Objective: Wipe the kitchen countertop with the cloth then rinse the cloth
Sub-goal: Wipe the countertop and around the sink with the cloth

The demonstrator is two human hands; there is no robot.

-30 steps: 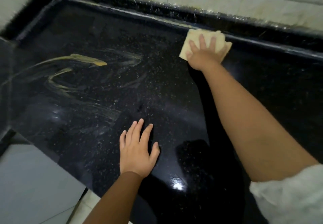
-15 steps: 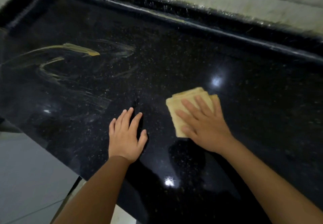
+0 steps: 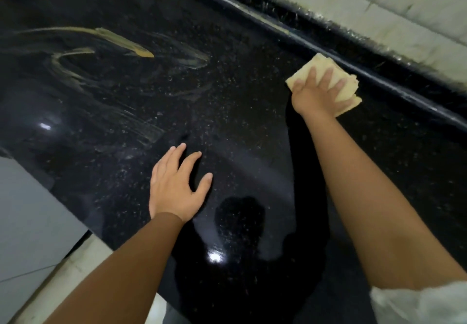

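1. From the head view I look down on a black, speckled, glossy desk (image 3: 252, 111). It has a raised dark lip along its far edge, with a pale tiled wall (image 3: 379, 8) behind that. A yellowish smear (image 3: 126, 43) streaks the far-left part of the surface, with fainter swirl marks around it. A bright light spot reflects near the front edge, and pale flooring (image 3: 30, 217) shows at lower left.
2. My left hand (image 3: 177, 187) lies palm-down on the desk near the front, its arm reaching in from the bottom edge. My right arm stretches far forward from lower right, a white sleeve (image 3: 424, 303) at its shoulder end.
3. The left grip is wide: fingers straight and spread, flat on the surface, holding nothing. My right hand (image 3: 316, 91) presses the folded pale-yellow cloth (image 3: 346, 94) onto the desk with spread fingers; that grip is also wide, resting on top. The cloth sits just beside the raised far lip, well apart from the smear.
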